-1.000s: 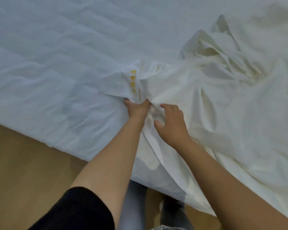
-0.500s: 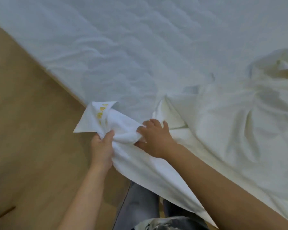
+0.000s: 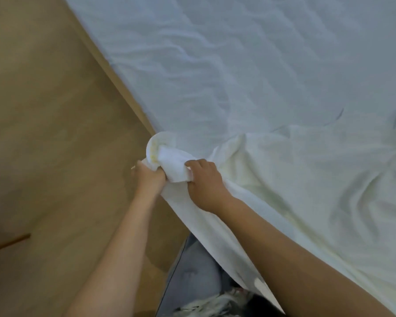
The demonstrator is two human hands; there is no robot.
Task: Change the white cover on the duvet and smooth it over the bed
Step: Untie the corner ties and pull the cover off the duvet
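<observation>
Both hands, left [image 3: 149, 179] and right [image 3: 205, 186], clench the cover's corner [image 3: 169, 156]; best keep it bunched tight at the bed [image 3: 238, 65] edge.

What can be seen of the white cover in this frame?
The white cover is creased cream-white cloth lying rumpled across the near right of the bed, its edge hanging over the side. One corner, bearing yellow marks, is bunched into a roll at the bed's edge; the left hand and right hand both grip it.
</observation>
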